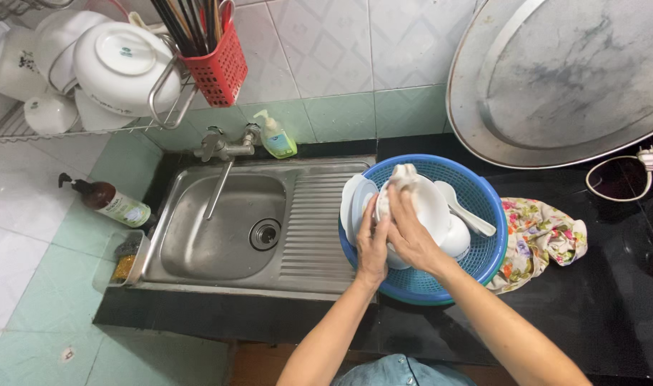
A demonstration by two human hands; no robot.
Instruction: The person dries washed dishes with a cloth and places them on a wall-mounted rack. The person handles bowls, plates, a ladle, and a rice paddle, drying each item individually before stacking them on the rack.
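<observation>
Both my hands are over a blue plastic basket [483, 196] that stands on the sink's drainboard and the black counter. My left hand [373, 246] cups the near side of a white bowl [430, 204], which rests tilted in the basket. My right hand [408, 229] presses a pale cloth [401, 175] against the same bowl. More white dishes stand on edge at the basket's left side [355, 204], and a white spoon [469, 211] lies behind the bowl.
A steel sink [219, 229] with a tap [223, 150] lies to the left, with a soap bottle [278, 137] behind it. A dish rack [90, 64] and red utensil holder [215, 64] hang above. A floral cloth [541, 236], large metal tray [562, 78] and power plug [648, 156] are at right.
</observation>
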